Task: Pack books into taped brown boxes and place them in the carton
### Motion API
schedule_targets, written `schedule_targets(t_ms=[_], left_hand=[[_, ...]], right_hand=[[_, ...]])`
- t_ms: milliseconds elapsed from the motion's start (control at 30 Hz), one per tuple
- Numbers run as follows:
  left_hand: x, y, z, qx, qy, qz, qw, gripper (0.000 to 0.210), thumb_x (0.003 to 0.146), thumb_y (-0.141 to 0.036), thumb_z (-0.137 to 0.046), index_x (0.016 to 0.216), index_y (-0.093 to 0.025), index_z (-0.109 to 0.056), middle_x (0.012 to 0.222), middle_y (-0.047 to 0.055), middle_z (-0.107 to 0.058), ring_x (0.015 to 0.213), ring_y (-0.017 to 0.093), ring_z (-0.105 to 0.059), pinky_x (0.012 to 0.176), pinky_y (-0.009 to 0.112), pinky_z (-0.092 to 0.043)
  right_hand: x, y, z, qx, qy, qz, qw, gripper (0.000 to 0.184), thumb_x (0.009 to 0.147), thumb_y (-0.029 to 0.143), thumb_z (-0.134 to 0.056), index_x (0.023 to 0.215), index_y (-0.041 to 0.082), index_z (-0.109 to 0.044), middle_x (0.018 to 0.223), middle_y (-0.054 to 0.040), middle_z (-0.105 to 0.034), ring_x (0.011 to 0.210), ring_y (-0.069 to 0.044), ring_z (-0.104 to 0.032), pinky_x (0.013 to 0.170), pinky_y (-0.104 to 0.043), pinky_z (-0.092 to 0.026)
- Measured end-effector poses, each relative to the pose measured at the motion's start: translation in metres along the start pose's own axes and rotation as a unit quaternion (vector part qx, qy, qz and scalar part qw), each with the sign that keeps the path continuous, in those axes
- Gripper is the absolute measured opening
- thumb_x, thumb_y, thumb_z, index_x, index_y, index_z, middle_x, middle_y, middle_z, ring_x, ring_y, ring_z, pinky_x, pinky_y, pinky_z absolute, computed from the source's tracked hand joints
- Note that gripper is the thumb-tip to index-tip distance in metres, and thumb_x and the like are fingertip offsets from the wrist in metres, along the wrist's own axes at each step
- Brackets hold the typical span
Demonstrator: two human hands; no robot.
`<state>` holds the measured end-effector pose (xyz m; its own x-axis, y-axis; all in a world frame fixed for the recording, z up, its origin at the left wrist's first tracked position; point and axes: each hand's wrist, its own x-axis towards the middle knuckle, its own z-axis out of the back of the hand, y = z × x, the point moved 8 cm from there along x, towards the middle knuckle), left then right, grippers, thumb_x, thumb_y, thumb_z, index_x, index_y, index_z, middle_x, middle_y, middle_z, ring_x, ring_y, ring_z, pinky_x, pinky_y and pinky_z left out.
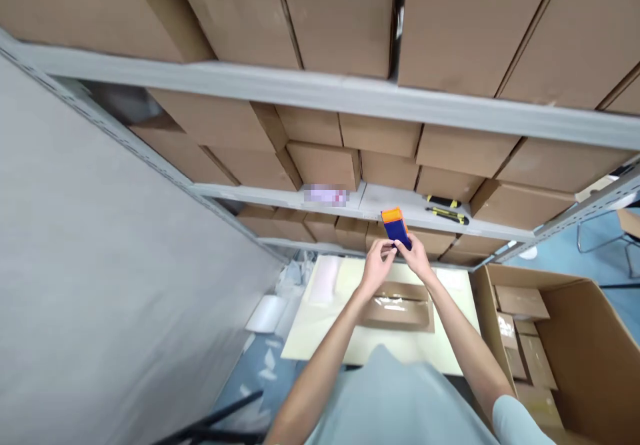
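Raised over the table, my right hand [416, 258] grips a small dark blue object with an orange end [397, 231]; its exact kind cannot be made out. My left hand [377, 263] is close beside it, thumb and fingers pinched together at the object's lower left edge. Whatever is in that pinch is too small to tell. Below both hands, a flat cardboard box [400, 328] with shiny clear tape across it lies on the pale table [315, 338].
Cardboard boxes [453, 31] fill the metal shelves [320, 95] ahead. Two black-and-yellow utility knives [447, 215] lie on a shelf. A large open carton [590, 338] holding smaller boxes stands right. A grey wall [100, 265] rises at left; a white roll [265, 313] is near the table.
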<state>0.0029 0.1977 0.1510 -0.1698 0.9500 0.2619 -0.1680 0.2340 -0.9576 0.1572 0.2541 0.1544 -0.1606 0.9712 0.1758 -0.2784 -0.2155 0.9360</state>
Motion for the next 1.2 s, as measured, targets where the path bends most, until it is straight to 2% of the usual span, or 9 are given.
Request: schedule_targets(t_ms=[133, 233, 367, 467, 733, 800, 967, 1067, 1200], left_hand=[[-0.063, 0.021, -0.008, -0.059, 0.004, 0.111, 0.992, 0.034, 0.097, -0.036, -0.075, 0.127, -0.021, -0.066, 0.115, 0.011, -0.077, 0.099, 0.020, -0.079, 0.093, 0.036, -0.066], [-0.100, 0.036, -0.017, -0.069, 0.030, 0.157, 0.985, 0.036, 0.094, -0.038, -0.078, 0.125, -0.020, -0.069, 0.117, 0.012, -0.077, 0.098, 0.020, -0.079, 0.091, 0.035, -0.066], [-0.131, 0.050, -0.030, -0.071, 0.062, 0.192, 0.977, 0.035, 0.095, -0.039, -0.076, 0.124, -0.020, -0.071, 0.119, 0.012, -0.078, 0.097, 0.020, -0.078, 0.093, 0.035, -0.065], [-0.145, 0.054, -0.035, -0.064, 0.078, 0.202, 0.974, 0.034, 0.095, -0.038, -0.075, 0.124, -0.020, -0.071, 0.118, 0.012, -0.079, 0.096, 0.019, -0.078, 0.090, 0.035, -0.066], [-0.165, 0.033, -0.032, -0.062, 0.106, 0.207, 0.971, 0.036, 0.095, -0.040, -0.077, 0.125, -0.020, -0.072, 0.115, 0.010, -0.081, 0.093, 0.020, -0.080, 0.091, 0.037, -0.067], [-0.164, 0.027, -0.021, -0.057, 0.101, 0.206, 0.972, 0.038, 0.096, -0.045, -0.077, 0.125, -0.020, -0.072, 0.112, 0.010, -0.082, 0.092, 0.020, -0.080, 0.091, 0.037, -0.067], [-0.147, 0.020, 0.029, -0.016, 0.014, 0.191, 0.981, 0.047, 0.098, -0.055, -0.075, 0.129, -0.020, -0.071, 0.121, 0.012, -0.079, 0.098, 0.019, -0.078, 0.092, 0.035, -0.066], [-0.138, 0.013, 0.042, -0.019, 0.036, 0.163, 0.986, 0.047, 0.099, -0.058, -0.074, 0.127, -0.020, -0.074, 0.123, 0.012, -0.077, 0.103, 0.020, -0.078, 0.094, 0.035, -0.065], [-0.133, 0.003, 0.046, -0.022, 0.085, 0.142, 0.986, 0.043, 0.100, -0.058, -0.073, 0.121, -0.022, -0.079, 0.118, 0.011, -0.078, 0.105, 0.022, -0.078, 0.095, 0.036, -0.065]], right_hand=[[-0.077, -0.027, -0.001, 0.065, 0.028, -0.070, 0.995, 0.051, 0.094, 0.070, -0.068, 0.110, 0.022, -0.064, 0.106, -0.0086, -0.075, 0.098, -0.027, -0.069, 0.092, -0.040, -0.057], [-0.118, -0.048, -0.002, 0.068, 0.049, -0.112, 0.990, 0.053, 0.095, 0.073, -0.066, 0.112, 0.023, -0.060, 0.108, -0.0080, -0.072, 0.102, -0.027, -0.068, 0.097, -0.042, -0.056], [-0.154, -0.072, -0.004, 0.064, 0.070, -0.168, 0.981, 0.060, 0.095, 0.078, -0.061, 0.120, 0.023, -0.060, 0.116, -0.0098, -0.072, 0.113, -0.028, -0.068, 0.104, -0.043, -0.055], [-0.167, -0.078, -0.002, 0.061, 0.071, -0.186, 0.978, 0.067, 0.094, 0.082, -0.060, 0.125, 0.023, -0.063, 0.121, -0.0110, -0.074, 0.117, -0.029, -0.068, 0.107, -0.044, -0.054], [-0.179, -0.072, 0.005, 0.091, 0.094, -0.240, 0.962, 0.073, 0.083, 0.087, -0.072, 0.110, 0.019, -0.073, 0.107, -0.0102, -0.079, 0.100, -0.030, -0.073, 0.093, -0.042, -0.059], [-0.180, -0.064, 0.009, 0.086, 0.103, -0.231, 0.964, 0.070, 0.083, 0.085, -0.074, 0.109, 0.020, -0.073, 0.103, -0.0090, -0.078, 0.096, -0.028, -0.073, 0.089, -0.041, -0.060], [-0.188, -0.044, 0.012, 0.089, 0.175, -0.229, 0.953, 0.060, 0.090, 0.079, -0.073, 0.109, 0.022, -0.070, 0.095, -0.0074, -0.078, 0.088, -0.027, -0.073, 0.085, -0.042, -0.062], [-0.194, -0.036, 0.011, 0.070, 0.221, -0.223, 0.947, 0.057, 0.092, 0.076, -0.075, 0.113, 0.023, -0.072, 0.100, -0.0080, -0.081, 0.093, -0.029, -0.075, 0.091, -0.045, -0.063], [-0.202, -0.030, 0.010, 0.017, 0.264, -0.204, 0.942, 0.056, 0.093, 0.073, -0.074, 0.118, 0.023, -0.074, 0.110, -0.0081, -0.082, 0.103, -0.031, -0.075, 0.097, -0.046, -0.061]])
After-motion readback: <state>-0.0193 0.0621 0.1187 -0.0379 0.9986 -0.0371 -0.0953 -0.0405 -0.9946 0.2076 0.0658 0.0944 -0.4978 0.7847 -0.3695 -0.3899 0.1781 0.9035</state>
